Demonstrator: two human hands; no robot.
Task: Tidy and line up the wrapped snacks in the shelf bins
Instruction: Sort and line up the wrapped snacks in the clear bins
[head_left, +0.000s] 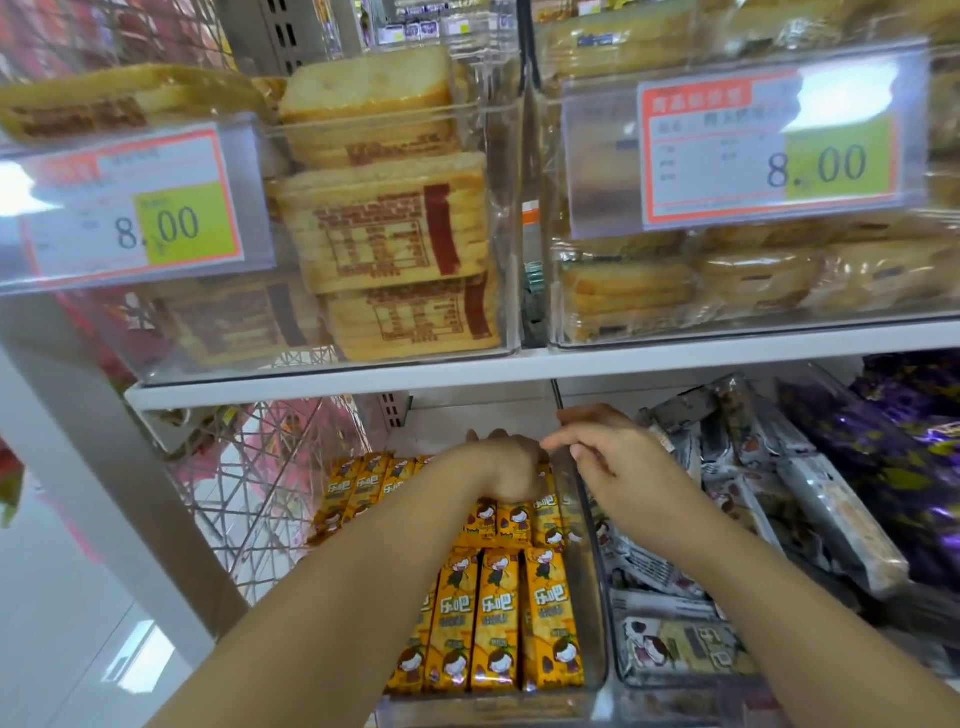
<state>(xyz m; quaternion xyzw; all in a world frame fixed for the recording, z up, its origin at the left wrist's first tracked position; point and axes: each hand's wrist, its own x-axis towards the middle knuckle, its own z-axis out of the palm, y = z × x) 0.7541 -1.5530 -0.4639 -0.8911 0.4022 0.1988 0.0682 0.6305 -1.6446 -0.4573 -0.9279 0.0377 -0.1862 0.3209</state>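
Yellow wrapped snack bars (498, 618) stand in rows in a clear bin (584, 525) on the lower shelf. My left hand (511, 465) reaches deep into this bin, fingers curled down over the back row of yellow bars; what it grips is hidden. My right hand (608, 457) hovers over the clear wall between the bins, fingers loosely bent, holding nothing visible. Grey-and-white wrapped snacks (670, 644) lie jumbled in the neighbouring bin on the right.
The white upper shelf (467, 371) hangs close above both hands. It carries clear bins of wrapped toast slices (395, 244) with 8.00 price tags (130, 208). Purple packets (893, 441) fill the far-right bin. A wire rack (260, 467) stands at the left.
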